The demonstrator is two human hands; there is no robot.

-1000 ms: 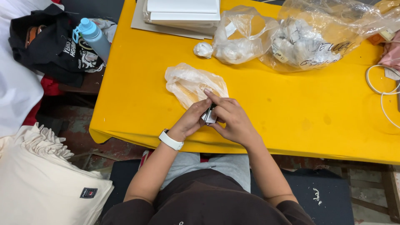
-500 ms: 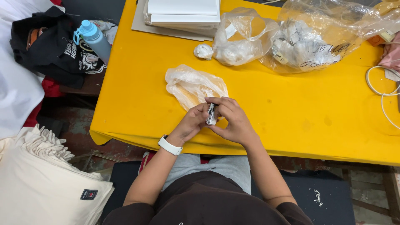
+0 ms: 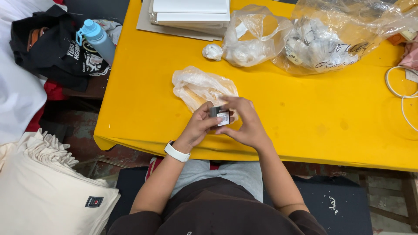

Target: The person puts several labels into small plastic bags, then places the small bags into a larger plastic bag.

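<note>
Both hands meet over the near edge of a yellow table [image 3: 305,109]. My left hand [image 3: 199,126], with a white band at the wrist, and my right hand [image 3: 246,122] pinch a small dark metal part with a white label [image 3: 220,115] between their fingertips. Just behind the hands lies a crumpled clear plastic bag [image 3: 198,87], flat on the table.
Two bigger clear bags of white pieces [image 3: 250,41] [image 3: 331,41] and a loose white wad [image 3: 213,52] sit further back, next to stacked white boards [image 3: 191,11]. A white cable [image 3: 402,93] lies at right. A blue bottle [image 3: 98,39], black bag and cream fabric stack [image 3: 43,191] are at left.
The hands have turned the small part slightly between the fingers, so its white label shows. They stay in the same spot above the table edge.
</note>
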